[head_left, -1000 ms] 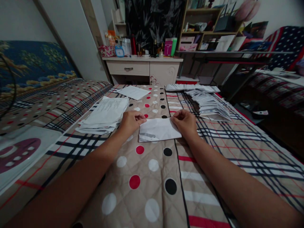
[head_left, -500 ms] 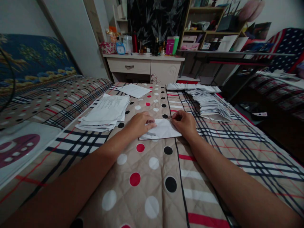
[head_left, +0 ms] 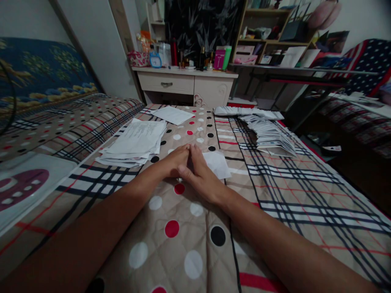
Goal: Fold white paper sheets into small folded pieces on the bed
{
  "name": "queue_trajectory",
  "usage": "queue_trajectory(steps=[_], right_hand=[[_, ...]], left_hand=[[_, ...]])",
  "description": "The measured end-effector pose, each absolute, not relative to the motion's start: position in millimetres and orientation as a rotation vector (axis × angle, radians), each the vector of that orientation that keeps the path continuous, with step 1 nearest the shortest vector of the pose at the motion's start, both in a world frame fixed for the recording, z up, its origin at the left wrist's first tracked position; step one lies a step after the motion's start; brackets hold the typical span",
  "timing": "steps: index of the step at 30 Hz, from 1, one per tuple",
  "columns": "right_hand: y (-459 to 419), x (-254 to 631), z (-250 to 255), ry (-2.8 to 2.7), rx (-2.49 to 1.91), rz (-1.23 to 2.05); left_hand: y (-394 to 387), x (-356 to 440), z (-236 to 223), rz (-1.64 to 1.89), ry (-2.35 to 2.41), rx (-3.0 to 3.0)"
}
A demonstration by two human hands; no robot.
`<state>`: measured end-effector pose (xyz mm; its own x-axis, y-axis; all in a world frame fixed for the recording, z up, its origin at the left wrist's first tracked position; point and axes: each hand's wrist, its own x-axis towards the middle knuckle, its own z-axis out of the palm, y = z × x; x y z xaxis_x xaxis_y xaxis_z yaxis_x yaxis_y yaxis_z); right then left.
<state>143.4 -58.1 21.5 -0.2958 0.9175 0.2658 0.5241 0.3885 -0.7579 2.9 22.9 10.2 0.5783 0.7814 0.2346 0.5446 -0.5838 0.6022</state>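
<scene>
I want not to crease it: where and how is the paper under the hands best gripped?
Probably pinch the paper by its right edge, coming from the right: that end lies bare and flattish, while the right hand covers its middle.

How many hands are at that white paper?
2: the left hand, by the paper's left end, and the right hand, meeting it there. The white paper shows beyond the right hand.

Single head cam, above near edge of bed [head_left: 195,228], facing forward and down toward far desk [head_left: 183,74].
</scene>
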Motion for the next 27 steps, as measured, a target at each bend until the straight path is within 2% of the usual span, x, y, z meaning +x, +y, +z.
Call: queue_trajectory(steps=[5, 10, 14, 18, 23, 27], right_hand=[[-63, 147, 12, -2.215, -1.349, 0.603], [-57, 174, 10, -2.346, -1.609, 0.315], [-46, 198, 1, -2.298, -1.715, 0.091], [-37, 209, -4, -2.184, -1.812, 0.001], [-34, 208, -1, -2.096, -1.693, -0.044], [-36, 207, 3, -2.064, -1.557, -0.043]], left_hand=[[22, -8, 17, 0.469, 1.034, 2.432], [17, -19, 31, 0.329, 0.945, 2.424], [20, -18, 27, 0.428, 1.009, 2.313], [18, -7, 19, 0.659, 1.323, 2.307], [16, 3, 16, 0.697, 1.376, 2.464], [18, 3, 17, 0.751, 1.379, 2.275]])
